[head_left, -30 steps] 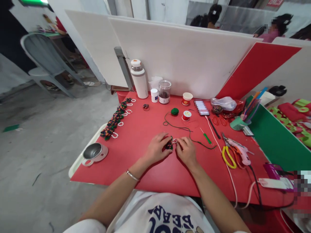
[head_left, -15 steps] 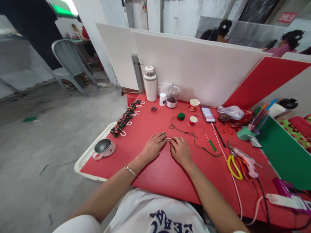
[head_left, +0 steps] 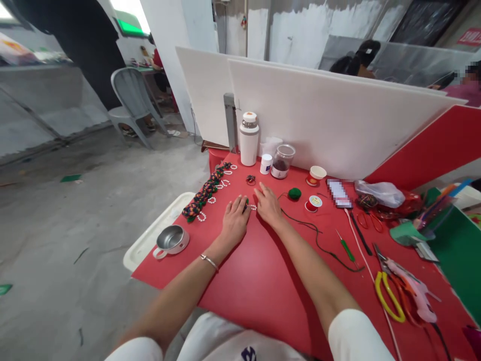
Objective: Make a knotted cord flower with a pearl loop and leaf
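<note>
My left hand [head_left: 236,219] rests low over the red tabletop, its fingers closed on a small green beaded ornament [head_left: 247,203], mostly hidden beneath them. A loop of white beads [head_left: 253,207] sticks out at its right. Beside it, my right hand [head_left: 267,204] is open, with fingers stretched forward and nothing visible in them. Just ahead of those fingertips lies a small dark ornament [head_left: 250,179] with a thin cord. To the left runs a row of dark multicoloured knotted ornaments [head_left: 205,193] with white bead loops.
A metal cup [head_left: 172,239] stands at the left edge. At the back are a white thermos [head_left: 249,140], a white bottle [head_left: 266,164] and a jar [head_left: 283,161]. Green yarn [head_left: 294,193], a thread spool [head_left: 313,203], a green-handled hook [head_left: 347,250] and yellow-handled pliers [head_left: 389,301] lie rightward.
My right hand has come away from the bead loop and moved forward, its fingers now stretched out. The left hand has stayed with the ornament. The camera view has shifted.
</note>
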### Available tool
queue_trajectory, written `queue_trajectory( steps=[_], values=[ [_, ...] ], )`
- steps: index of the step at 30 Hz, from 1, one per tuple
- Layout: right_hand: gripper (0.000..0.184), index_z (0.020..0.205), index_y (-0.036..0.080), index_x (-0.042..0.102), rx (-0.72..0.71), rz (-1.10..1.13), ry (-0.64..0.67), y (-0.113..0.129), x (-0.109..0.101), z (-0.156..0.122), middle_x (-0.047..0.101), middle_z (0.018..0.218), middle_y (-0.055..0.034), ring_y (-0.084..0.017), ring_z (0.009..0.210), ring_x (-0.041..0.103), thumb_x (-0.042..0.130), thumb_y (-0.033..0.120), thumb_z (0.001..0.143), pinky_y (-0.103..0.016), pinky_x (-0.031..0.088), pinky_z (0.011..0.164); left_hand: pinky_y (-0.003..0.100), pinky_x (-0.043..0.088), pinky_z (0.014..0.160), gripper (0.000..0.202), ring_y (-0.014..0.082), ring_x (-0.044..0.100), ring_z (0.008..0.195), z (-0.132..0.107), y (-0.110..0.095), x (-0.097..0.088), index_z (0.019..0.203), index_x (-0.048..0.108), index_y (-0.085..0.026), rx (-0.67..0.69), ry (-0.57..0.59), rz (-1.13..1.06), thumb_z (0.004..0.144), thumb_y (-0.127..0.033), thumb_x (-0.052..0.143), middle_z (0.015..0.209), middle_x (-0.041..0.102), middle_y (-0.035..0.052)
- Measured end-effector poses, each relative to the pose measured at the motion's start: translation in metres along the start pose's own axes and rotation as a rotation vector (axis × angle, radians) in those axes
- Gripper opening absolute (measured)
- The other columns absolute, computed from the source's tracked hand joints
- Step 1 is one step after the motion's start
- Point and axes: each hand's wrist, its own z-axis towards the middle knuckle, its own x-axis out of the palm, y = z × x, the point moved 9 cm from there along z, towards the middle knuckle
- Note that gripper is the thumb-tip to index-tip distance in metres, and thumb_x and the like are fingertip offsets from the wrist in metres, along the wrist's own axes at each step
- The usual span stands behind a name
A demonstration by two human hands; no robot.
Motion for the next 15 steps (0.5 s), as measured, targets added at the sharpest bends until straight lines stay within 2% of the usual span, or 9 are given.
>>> queue_trajectory(
  steps=[4, 8, 11, 15],
  values=[
    [0.054, 0.144, 0.018, 0.053, -0.091, -0.012, 0.078, 0.003, 0.019, 0.055, 0.035, 0.161, -0.012, -0.027, 0.144, 0.037, 0.046, 0.005, 0.091, -0.042, 0.036, 0.115, 0.061, 0.035, 0.113, 0.042, 0.0358, 0.04, 0.143, -0.002, 0.002, 0.003, 0.135, 0.059, -0.022, -0.034, 0.002, 0.02, 0.094, -0.02, 0.047, 0.151, 0.049, 0.0163],
    [0.045, 0.138, 0.015, 0.058, -0.101, -0.006, 0.144, -0.001, 0.038, 0.077, 0.041, 0.158, -0.0119, -0.028, 0.142, 0.041, 0.044, 0.01, 0.095, -0.044, 0.038, 0.114, 0.058, 0.033, 0.116, 0.044, 0.0342, 0.036, 0.146, -0.002, 0.011, 0.01, 0.139, 0.055, -0.021, -0.049, 0.006, 0.022, 0.096, -0.026, 0.048, 0.155, 0.044, 0.0151],
    [0.04, 0.13, 0.011, 0.063, -0.059, 0.012, 0.078, -0.007, 0.036, 0.064, 0.052, 0.148, -0.0151, -0.026, 0.135, 0.048, 0.039, 0.011, 0.098, -0.04, 0.038, 0.114, 0.056, 0.036, 0.116, 0.045, 0.034, 0.032, 0.148, 0.01, 0.024, 0.015, 0.14, 0.054, -0.017, -0.059, -0.005, 0.004, 0.097, -0.025, 0.046, 0.157, 0.041, 0.0164],
    [0.041, 0.131, 0.008, 0.061, -0.043, 0.018, -0.006, -0.013, 0.022, 0.018, 0.059, 0.137, -0.0175, -0.026, 0.129, 0.052, 0.038, 0.01, 0.097, -0.038, 0.04, 0.112, 0.053, 0.037, 0.116, 0.043, 0.0332, 0.029, 0.149, 0.043, 0.044, 0.022, 0.137, 0.057, -0.015, -0.048, -0.006, -0.013, 0.097, -0.025, 0.045, 0.158, 0.038, 0.0174]
  ],
)
